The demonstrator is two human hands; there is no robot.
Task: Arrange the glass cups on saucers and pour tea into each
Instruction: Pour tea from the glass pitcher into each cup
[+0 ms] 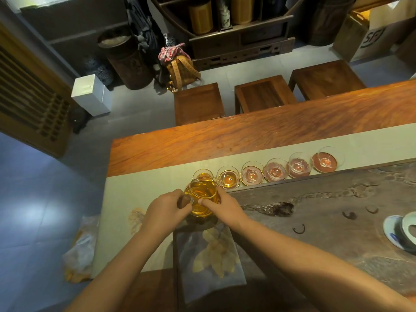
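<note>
At the counter's (258, 131) near left end I see the pitcher (202, 197) held between both hands, tilted with its spout over the second cup (228, 177) of six. Left hand (167, 207): fingers curled round the handle on the pitcher's left side. Right hand (221, 206): fingers (208, 202) clamped on the glass wall, thumb across its near face. Amber tea fills the first cup (202, 175) and pools in the second. Four further cups (275, 171), each on a saucer (325, 163), stand in a row along the runner (144, 183) to the right, beside the stone tray (326, 199).
</note>
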